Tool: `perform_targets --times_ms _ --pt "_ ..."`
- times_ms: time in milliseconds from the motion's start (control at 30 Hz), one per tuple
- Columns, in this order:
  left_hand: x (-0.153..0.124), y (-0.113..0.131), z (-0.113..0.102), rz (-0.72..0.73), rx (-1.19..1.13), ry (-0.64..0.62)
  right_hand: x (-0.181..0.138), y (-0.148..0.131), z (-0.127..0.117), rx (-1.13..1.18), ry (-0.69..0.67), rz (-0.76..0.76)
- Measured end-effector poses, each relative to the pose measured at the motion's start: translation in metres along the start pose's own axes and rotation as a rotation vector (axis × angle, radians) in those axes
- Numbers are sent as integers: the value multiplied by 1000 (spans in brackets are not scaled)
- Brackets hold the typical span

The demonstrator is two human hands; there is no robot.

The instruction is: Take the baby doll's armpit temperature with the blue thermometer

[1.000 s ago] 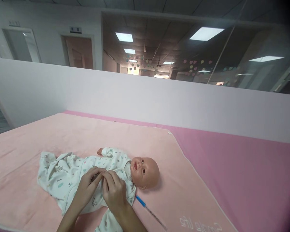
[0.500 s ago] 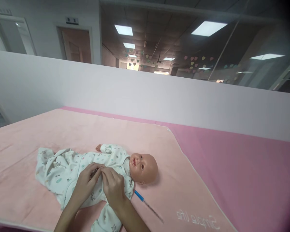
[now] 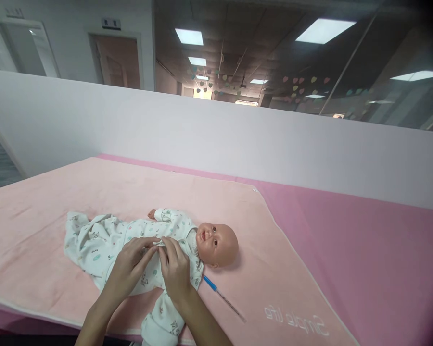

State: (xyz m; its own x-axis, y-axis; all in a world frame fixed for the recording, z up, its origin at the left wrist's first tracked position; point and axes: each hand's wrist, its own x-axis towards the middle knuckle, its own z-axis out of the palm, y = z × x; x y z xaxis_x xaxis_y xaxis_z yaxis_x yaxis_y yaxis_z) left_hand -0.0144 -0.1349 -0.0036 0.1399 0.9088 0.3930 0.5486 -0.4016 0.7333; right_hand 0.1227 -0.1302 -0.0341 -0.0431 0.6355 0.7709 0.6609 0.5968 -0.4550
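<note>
White cotton-looking cloth, printed with little figures: that's the outfit (image 3: 137,228) on the doll (image 3: 218,245), lying face up, head to the right. Over the chest, the left hand (image 3: 128,262) and right hand (image 3: 176,271) meet, fingertips pinching a bit of the white front between them; exactly which edge or fastening is too small to tell. Best handled, I'd judge, with a shallow pinch, cloth raised slightly off the body, both edges level, no tugging at the collar. Just beside the near shoulder rests a blue-capped stick (image 3: 223,298), all upon a peach blanket (image 3: 111,187), white partition (image 3: 238,139) behind.
</note>
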Motion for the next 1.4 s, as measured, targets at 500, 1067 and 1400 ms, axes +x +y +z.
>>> perform_targets --times_ms 500,1067,1400 --pt "-6 -5 0 -47 33 -21 2 2 0 53 180 136" --pt "-3 -21 -25 -14 197 -48 7 -19 6 -194 -130 -341" --pt "-7 -20 -33 -220 -135 -84 10 -22 14 -248 -306 -211"
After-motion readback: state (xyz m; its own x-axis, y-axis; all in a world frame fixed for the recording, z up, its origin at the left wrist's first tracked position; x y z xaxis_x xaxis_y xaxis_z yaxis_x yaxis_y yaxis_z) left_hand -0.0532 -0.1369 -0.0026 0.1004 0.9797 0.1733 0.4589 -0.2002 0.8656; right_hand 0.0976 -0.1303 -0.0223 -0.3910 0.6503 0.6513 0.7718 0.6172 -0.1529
